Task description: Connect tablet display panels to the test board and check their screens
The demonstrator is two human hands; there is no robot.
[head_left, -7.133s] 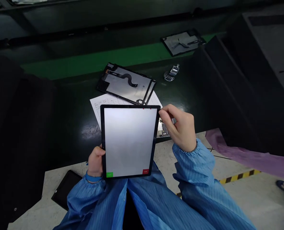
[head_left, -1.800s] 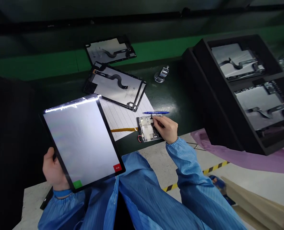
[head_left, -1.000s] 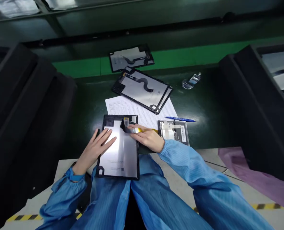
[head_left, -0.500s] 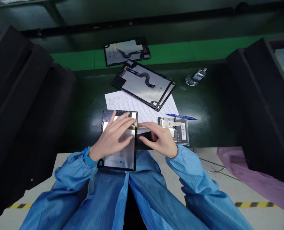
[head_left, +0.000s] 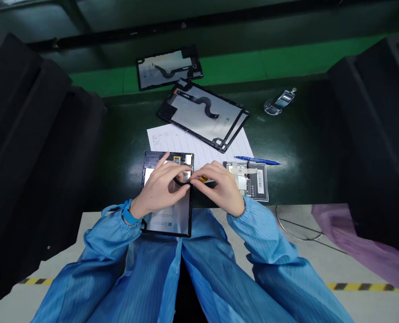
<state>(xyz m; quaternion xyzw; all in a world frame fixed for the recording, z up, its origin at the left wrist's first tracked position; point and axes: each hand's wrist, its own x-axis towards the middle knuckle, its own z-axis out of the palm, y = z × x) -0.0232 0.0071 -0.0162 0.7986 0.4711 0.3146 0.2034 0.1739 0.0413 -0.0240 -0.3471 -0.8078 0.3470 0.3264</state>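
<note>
A tablet screen panel [head_left: 167,215] lies face down at the near edge of the dark green table [head_left: 287,143], its silver back up. My left hand [head_left: 160,188] rests on the panel's back and pinches its black flex cable [head_left: 181,181]. My right hand [head_left: 219,186] pinches the orange cable end [head_left: 203,179] that meets the black cable at the panel's right edge. Just right of my right hand sits a small circuit board [head_left: 251,177].
A gridded paper sheet [head_left: 186,143] lies under a stack of two more face-down panels [head_left: 202,114]; another panel [head_left: 167,67] sits on the green belt. A blue pen [head_left: 257,160] and a metal clip [head_left: 280,101] lie to the right. Black foam trays [head_left: 370,130] flank both sides.
The lit tablet I held up was turned face down onto the table. Both hands then came together at its top right, and now pinch the cables.
</note>
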